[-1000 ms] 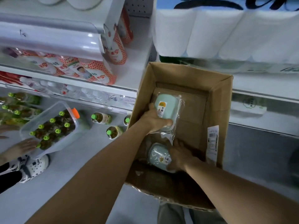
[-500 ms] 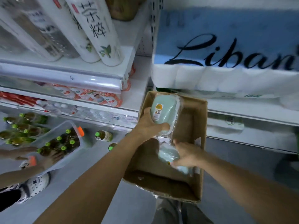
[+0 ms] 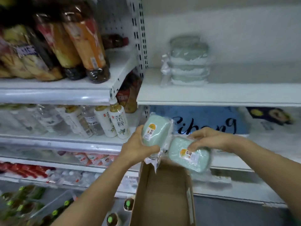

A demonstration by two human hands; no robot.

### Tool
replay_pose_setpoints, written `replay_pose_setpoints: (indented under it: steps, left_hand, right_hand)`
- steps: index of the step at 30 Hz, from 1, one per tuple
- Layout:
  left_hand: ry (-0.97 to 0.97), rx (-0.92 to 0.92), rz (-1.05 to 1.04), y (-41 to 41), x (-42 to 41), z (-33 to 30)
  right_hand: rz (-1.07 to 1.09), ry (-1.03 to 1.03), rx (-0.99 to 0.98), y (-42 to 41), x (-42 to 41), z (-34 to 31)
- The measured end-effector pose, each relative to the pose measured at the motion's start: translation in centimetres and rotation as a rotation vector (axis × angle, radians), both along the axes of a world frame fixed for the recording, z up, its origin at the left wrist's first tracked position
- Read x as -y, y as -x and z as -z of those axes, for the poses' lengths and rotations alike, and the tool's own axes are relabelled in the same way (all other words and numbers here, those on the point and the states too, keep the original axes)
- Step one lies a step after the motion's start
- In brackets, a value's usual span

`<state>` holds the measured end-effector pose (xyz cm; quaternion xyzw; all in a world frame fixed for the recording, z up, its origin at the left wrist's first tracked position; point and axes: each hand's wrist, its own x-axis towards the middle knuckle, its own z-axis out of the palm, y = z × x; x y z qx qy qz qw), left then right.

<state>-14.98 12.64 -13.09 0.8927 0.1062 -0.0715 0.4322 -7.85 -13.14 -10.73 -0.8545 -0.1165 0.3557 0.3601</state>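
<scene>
Down at the front, the open brown cardboard box (image 3: 162,193) shows only its bare inside, because the two packs that lay in it a second ago have come up and out. The left hand (image 3: 138,148) has fingers and thumb curled round one mint-green oblong container sealed in clear plastic film (image 3: 155,130) and holds it nearly upright with its orange label facing out. The right hand (image 3: 211,141) pinches the upper edge of a second mint-green film-wrapped container (image 3: 190,156), which hangs tilted just beside the first, over the box's far rim. I cannot tell whether their loose film touches. The view has risen too. Beyond the hands, the white metal shelf (image 3: 211,95) carries a stack of the same wrapped green containers (image 3: 187,62), with free room to its right. The picking out looks finished, and I would judge the next job is to set these two on or beside that stack.
</scene>
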Motion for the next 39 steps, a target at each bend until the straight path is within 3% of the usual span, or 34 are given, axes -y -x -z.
replay_pose_setpoints:
  steps: [6, 13, 20, 24, 29, 35, 39]
  left_hand:
    - [0.006, 0.124, 0.048, -0.3, -0.1, -7.5]
    - [0.016, 0.256, 0.060, -1.9, 0.5, -12.5]
    - [0.056, 0.291, 0.028, -4.5, 1.9, -13.9]
    - [0.032, 0.305, 0.006, -6.4, 2.8, -15.1]
    - [-0.038, 0.356, -0.058, -9.0, 3.3, -16.2]
    - [-0.138, 0.386, -0.127, -11.8, 2.1, -17.3]
    - [-0.170, 0.440, -0.159, -13.6, 0.5, -18.1]
  right_hand:
    - [-0.006, -0.098, 0.102, -1.3, 3.3, -9.2]
    - [0.255, -0.284, 0.220, -5.6, 6.7, -14.3]
    - [0.407, 0.066, 0.455, -11.4, 9.7, -11.1]
    - [0.287, 0.145, 0.707, -11.8, 9.4, -11.1]
    - [-0.054, 0.641, 0.606, -11.7, 9.1, -11.5]
    - [0.184, 0.630, 0.580, -15.0, 11.7, -12.4]
    - [0.401, 0.472, 0.738, -18.7, 12.4, -17.1]
